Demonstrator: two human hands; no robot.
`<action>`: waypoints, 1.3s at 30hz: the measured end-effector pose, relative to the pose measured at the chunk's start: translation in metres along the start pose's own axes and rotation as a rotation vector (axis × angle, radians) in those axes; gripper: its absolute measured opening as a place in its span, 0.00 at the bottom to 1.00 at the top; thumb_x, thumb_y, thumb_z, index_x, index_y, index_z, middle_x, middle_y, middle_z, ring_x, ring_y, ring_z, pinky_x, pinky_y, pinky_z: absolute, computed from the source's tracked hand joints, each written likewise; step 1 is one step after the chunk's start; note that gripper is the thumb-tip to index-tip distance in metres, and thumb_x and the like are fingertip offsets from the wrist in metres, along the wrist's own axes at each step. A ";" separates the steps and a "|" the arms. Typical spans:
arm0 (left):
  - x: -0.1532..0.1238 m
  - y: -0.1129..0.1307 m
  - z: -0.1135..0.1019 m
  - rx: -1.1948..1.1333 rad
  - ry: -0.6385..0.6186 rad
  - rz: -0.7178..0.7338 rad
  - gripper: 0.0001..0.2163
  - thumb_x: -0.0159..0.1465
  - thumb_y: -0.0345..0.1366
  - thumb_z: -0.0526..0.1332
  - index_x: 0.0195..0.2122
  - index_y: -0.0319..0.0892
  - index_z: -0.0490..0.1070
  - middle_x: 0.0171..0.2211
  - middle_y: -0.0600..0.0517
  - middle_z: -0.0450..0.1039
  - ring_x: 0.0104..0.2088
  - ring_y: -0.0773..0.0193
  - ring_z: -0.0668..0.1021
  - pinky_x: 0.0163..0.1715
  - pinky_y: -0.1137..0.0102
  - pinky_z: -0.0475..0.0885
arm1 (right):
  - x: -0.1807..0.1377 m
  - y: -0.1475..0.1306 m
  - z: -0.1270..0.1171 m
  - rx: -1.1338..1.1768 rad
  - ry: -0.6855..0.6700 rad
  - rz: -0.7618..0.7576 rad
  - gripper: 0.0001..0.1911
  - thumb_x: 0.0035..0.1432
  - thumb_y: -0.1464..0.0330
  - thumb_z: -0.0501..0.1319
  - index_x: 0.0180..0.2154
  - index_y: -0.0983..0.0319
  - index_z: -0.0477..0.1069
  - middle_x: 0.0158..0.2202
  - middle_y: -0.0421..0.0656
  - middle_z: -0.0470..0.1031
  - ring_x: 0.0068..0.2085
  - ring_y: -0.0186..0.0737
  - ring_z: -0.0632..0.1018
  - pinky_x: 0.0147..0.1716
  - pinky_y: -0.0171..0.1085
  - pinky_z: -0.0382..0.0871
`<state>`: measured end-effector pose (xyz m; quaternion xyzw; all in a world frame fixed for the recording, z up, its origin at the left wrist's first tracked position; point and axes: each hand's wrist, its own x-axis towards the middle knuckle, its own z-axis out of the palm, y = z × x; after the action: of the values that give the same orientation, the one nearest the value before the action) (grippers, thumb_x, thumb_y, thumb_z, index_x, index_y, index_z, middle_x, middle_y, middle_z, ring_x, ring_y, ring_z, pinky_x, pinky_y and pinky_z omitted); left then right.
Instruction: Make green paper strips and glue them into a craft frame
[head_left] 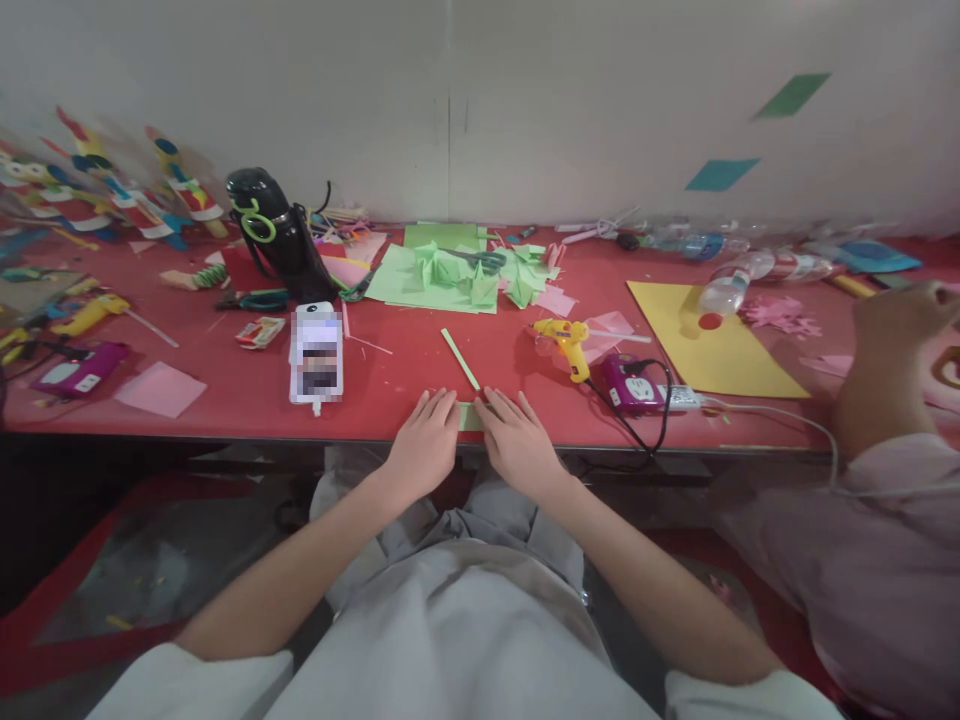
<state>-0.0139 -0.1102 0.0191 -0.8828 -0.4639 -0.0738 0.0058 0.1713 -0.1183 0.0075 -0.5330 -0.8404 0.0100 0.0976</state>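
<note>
Both my hands lie flat at the front edge of the red table, pressing on a small piece of light green paper [470, 417]. My left hand [426, 440] covers its left end, fingers stretched forward. On its right end rests my right hand [519, 437], also with fingers extended. Between them only the paper's middle shows; the rest is hidden under the fingers. A narrow green paper strip [459, 358] slants away just beyond, its near end close to my right fingertips. Farther back, several folded green paper pieces [484, 290] stand on green sheets [397, 280] with scissors [487, 261].
A phone [316, 355] and black bottle [277, 240] are left of my hands. To the right are a yellow glue gun [566, 345], purple power socket [634, 385], cable and yellow sheet [739, 350] with a plastic bottle [724, 295]. A co-worker's arm [885, 360] rests at far right.
</note>
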 end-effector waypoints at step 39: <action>0.022 -0.018 -0.021 -0.099 -0.100 0.056 0.15 0.70 0.27 0.50 0.47 0.40 0.77 0.47 0.44 0.72 0.47 0.56 0.75 0.45 0.63 0.71 | 0.040 0.020 -0.021 0.263 -0.089 0.062 0.13 0.65 0.76 0.54 0.42 0.63 0.77 0.41 0.47 0.77 0.44 0.41 0.75 0.45 0.37 0.65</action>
<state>-0.0187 -0.0837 0.0419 -0.8972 -0.4346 -0.0524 -0.0588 0.1765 -0.0760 0.0316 -0.5405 -0.8184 0.1464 0.1289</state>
